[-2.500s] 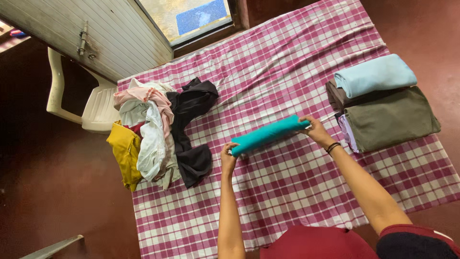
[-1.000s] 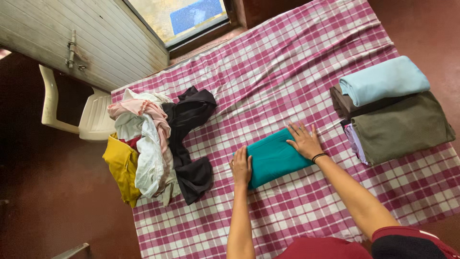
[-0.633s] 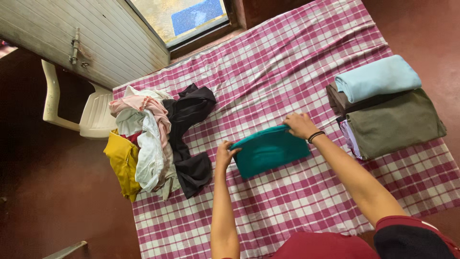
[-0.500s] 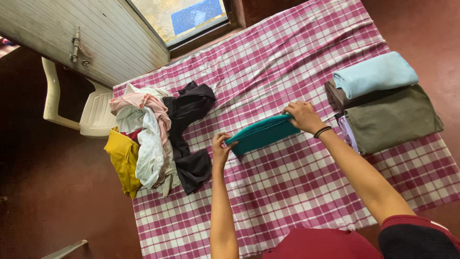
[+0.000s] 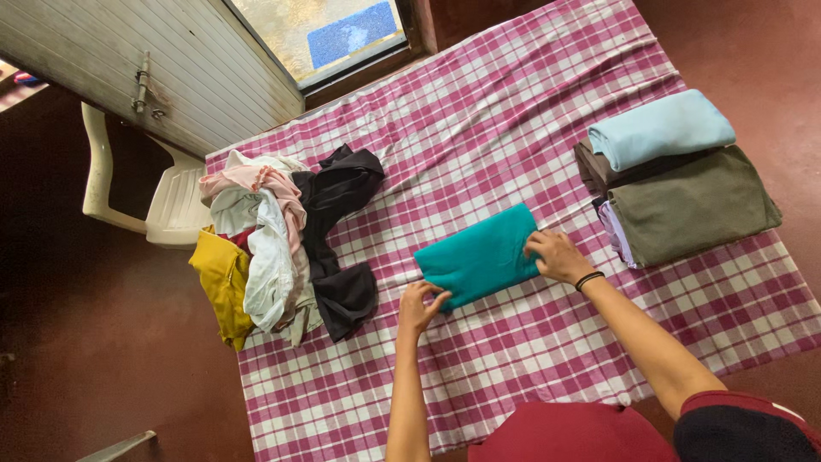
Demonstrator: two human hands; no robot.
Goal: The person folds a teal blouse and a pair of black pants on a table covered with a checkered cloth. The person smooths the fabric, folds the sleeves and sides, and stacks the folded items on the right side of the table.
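Teal folded cloth [image 5: 479,257] is lying flat at the frame's centre on the checked tablecloth [image 5: 513,103], between unfolded heap [image 5: 274,239] and folded stack [image 5: 684,188], while left hand [image 5: 417,310] and right hand [image 5: 556,255] are pinching its near corners.

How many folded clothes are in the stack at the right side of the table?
4 visible: light blue garment on top, brown garment beneath it, olive garment alongside, pale lilac piece under that. More may be hidden.
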